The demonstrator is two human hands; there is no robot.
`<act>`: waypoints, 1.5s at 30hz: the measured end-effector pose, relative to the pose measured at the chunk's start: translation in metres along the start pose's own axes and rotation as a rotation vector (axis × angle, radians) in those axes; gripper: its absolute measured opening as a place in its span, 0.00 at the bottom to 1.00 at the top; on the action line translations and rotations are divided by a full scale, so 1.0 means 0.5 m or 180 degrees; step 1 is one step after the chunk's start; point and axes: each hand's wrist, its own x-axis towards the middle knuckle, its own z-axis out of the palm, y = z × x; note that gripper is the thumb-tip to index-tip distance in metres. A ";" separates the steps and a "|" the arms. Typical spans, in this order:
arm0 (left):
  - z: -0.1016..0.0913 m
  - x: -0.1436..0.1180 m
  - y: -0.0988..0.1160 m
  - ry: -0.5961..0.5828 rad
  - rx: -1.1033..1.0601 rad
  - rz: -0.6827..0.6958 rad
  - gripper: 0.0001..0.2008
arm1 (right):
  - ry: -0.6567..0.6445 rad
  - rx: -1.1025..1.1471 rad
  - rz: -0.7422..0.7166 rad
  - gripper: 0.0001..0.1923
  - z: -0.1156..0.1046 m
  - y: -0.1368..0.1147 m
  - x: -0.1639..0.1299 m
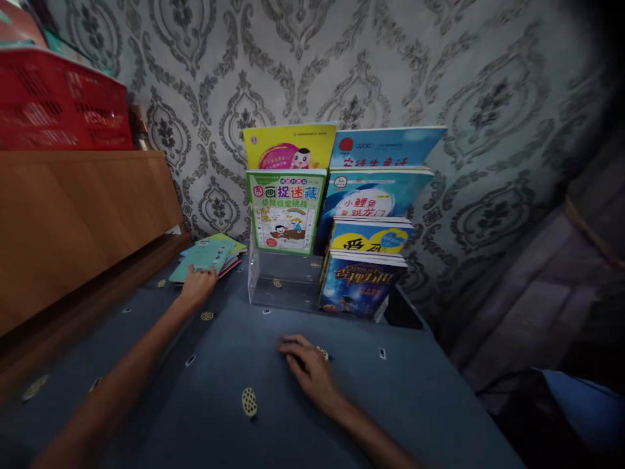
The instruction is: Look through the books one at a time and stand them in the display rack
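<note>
A: What is touched by the left hand [198, 286]?

B: A flat stack of thin booklets [208, 256] is reached at its near edge, far left on the blue tablecloth [219, 365], beside the wooden cabinet [73, 221]. The fingers are laid on the teal top booklet; whether it is actually gripped cannot be told.

A: And the right hand [307, 368]?

B: It is rested palm down on the cloth, near the middle, fingers loosely curled, nothing held.

A: What is seen beyond it?

B: A clear acrylic display rack [273, 286] is set against the patterned wallpaper [488, 98]. On its left side a green picture book [286, 212] is stood upright, with a yellow book [290, 146] behind it. On the right side four books are tiered: a dark blue book [361, 286] nearest, a yellow-and-blue book [371, 238] behind, then two light blue books [375, 195] farther back.

A: Anything else?

B: A red plastic basket [58, 104] is placed on top of the cabinet, far left.
</note>
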 end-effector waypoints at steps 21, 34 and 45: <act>0.063 0.024 -0.084 -0.0357 -0.1072 -0.1022 0.33 | -0.0171 -0.0022 -0.0005 0.15 -0.011 -0.014 0.007; 0.077 -0.125 -0.090 -0.0464 -0.0845 -0.0611 0.31 | -0.0163 -0.0005 -0.0001 0.15 -0.009 -0.011 0.007; 0.079 -0.189 -0.098 -0.0308 -0.0954 -0.0851 0.31 | -0.0160 0.0019 0.0107 0.15 0.001 0.012 0.003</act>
